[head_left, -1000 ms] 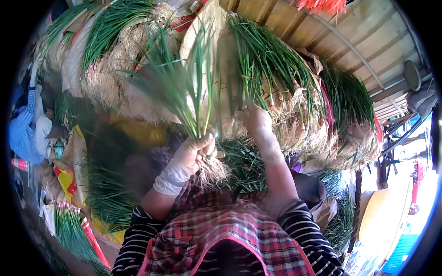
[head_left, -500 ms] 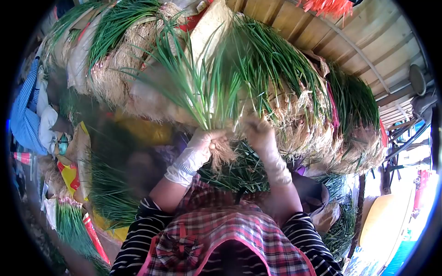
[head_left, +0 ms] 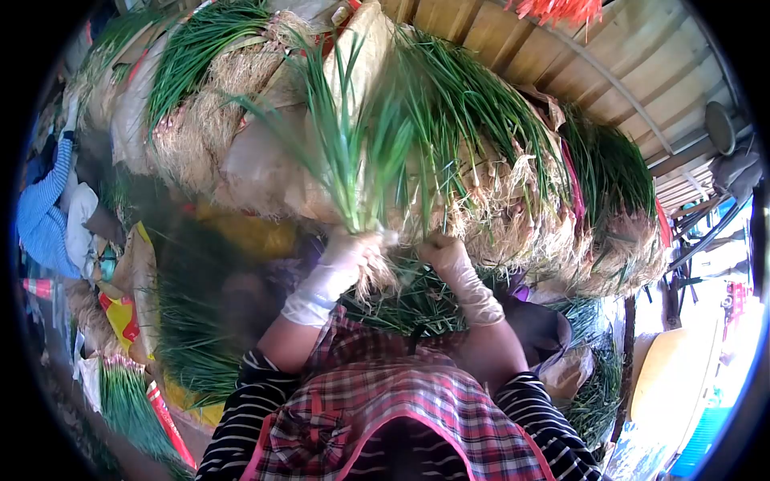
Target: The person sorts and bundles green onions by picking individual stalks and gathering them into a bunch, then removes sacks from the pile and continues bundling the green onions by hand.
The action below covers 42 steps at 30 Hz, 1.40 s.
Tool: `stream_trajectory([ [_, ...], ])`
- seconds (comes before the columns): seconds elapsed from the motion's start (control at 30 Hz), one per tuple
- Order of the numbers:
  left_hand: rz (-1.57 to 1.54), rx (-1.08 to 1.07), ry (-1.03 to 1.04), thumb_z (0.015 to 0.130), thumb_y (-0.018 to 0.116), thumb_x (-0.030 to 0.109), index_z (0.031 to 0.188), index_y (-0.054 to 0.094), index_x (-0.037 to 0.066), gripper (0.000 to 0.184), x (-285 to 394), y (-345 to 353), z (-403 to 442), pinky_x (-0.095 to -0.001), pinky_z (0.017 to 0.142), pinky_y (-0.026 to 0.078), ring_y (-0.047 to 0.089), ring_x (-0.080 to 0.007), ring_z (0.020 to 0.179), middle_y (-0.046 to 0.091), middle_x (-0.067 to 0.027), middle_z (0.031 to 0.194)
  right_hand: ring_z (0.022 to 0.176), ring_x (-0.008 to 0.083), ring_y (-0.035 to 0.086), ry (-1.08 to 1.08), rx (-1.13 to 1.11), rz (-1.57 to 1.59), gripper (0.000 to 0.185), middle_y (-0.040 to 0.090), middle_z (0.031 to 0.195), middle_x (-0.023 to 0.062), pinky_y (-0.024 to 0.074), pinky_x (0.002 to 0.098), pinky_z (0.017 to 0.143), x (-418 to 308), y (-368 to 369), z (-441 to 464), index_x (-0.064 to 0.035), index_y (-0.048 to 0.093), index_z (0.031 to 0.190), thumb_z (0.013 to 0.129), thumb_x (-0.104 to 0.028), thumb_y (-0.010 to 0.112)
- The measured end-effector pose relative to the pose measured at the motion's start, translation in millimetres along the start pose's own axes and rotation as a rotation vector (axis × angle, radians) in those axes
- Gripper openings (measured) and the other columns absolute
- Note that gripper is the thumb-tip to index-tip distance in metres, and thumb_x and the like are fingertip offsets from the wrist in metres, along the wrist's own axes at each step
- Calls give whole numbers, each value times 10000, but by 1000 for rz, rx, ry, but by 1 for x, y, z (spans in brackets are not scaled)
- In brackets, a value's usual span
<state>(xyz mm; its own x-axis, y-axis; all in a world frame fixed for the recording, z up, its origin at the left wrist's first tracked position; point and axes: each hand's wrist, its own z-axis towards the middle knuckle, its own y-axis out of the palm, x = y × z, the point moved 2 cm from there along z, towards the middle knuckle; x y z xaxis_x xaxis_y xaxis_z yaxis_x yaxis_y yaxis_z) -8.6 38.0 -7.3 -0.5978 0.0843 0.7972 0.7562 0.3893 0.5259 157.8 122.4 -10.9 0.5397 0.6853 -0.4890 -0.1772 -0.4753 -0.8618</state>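
Note:
My left hand (head_left: 353, 255), in a pale glove, is wrapped round the root end of a bunch of green onions (head_left: 349, 172); the leaves fan upward and pale roots hang below the fist. Just to its right is my right hand (head_left: 446, 255), also gloved, with its fingers pressed together. Whatever it pinches, if anything, is too small and blurred to name. Behind both hands a long heap of green onions (head_left: 473, 104) lies with its roots (head_left: 513, 208) toward me. Loose green leaves (head_left: 429, 301) lie below my hands.
More green onions with roots (head_left: 208, 60) lie at the upper left, and others (head_left: 196, 321) at the left. A bundle (head_left: 128, 401) is at the lower left. A person in blue (head_left: 48, 212) is at the far left. A metal wall (head_left: 593, 72) stands at the upper right.
My right hand has moved down from the heap and closer to my left hand. The bunch in my left hand looks fuller than a second ago.

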Motion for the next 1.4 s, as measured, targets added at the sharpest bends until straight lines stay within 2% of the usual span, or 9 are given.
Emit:
stream_trajectory([
  [0.03, -111, 111, 52, 764, 567, 28, 854, 593, -6, 100, 8, -2, -5, -209, 461, 484, 615, -139, 566, 635, -129, 707, 708, 214, 594, -333, -276, -751, 227, 619, 878, 100, 482, 287, 662, 8, 5, -6, -31, 591, 960, 793, -181, 560],
  [0.43, -164, 3, -177, 808, 587, 138, 943, 586, -23, 210, -17, 0, 5, -277, 670, 530, 632, -186, 750, 626, -155, 931, 760, 219, 633, 301, -144, -362, 301, 630, 845, 126, 525, 336, 630, 17, -64, 150, -62, 580, 980, 874, -308, 444],
  [0.5, -130, 9, -153, 811, 582, 129, 966, 577, -20, 215, -27, -5, 12, -262, 666, 529, 629, -181, 773, 621, -149, 953, 613, 205, 593, 432, -23, 494, 153, 618, 784, 87, 512, 299, 572, -27, -66, 104, -75, 606, 920, 798, -144, 545],
  [0.63, -106, 49, -240, 790, 622, 169, 923, 576, 23, 203, -21, 2, 3, -214, 574, 505, 610, -155, 671, 635, -85, 829, 565, 164, 565, -333, 622, -61, 159, 524, 633, 30, 478, 303, 497, -9, 7, 100, -36, 580, 763, 606, -26, 603],
  [0.77, -118, 36, -183, 786, 627, 169, 829, 568, 84, 113, -20, 1, 0, -196, 464, 438, 576, -121, 595, 618, -55, 731, 610, 256, 581, 174, 174, 687, 199, 598, 691, 168, 458, 324, 598, -42, -35, 81, -4, 606, 863, 770, -180, 595],
  [1.03, -122, -101, -89, 738, 659, 88, 833, 567, 24, 147, 19, 3, -25, -216, 497, 467, 564, -115, 552, 587, -52, 680, 617, 166, 549, 339, 378, 357, 173, 564, 680, 70, 491, 320, 567, 6, -49, 80, -36, 561, 893, 851, -177, 469],
  [1.23, 93, -12, -127, 798, 591, 109, 915, 575, -4, 164, 12, -17, -18, -224, 512, 474, 569, -119, 577, 593, -53, 690, 782, 244, 556, -465, -266, -868, 204, 574, 879, 115, 478, 303, 754, 45, 96, 65, -32, 538, 1000, 859, -140, 438],
  [1.27, 94, 11, -126, 809, 575, 111, 930, 571, -10, 171, 15, -22, -19, -235, 497, 479, 575, -145, 588, 600, -83, 737, 825, 241, 574, 102, -531, -243, 210, 586, 885, 124, 483, 295, 737, -11, 31, 17, -40, 564, 979, 868, -141, 418],
  [1.4, -393, -340, -199, 833, 561, 199, 893, 560, 32, 176, 28, -38, -20, -331, 615, 485, 554, -170, 681, 577, -80, 732, 933, 276, 572, 59, -405, -654, 276, 558, 1054, 160, 478, 346, 781, 29, 54, 13, -57, 557, 1040, 789, -157, 503],
])
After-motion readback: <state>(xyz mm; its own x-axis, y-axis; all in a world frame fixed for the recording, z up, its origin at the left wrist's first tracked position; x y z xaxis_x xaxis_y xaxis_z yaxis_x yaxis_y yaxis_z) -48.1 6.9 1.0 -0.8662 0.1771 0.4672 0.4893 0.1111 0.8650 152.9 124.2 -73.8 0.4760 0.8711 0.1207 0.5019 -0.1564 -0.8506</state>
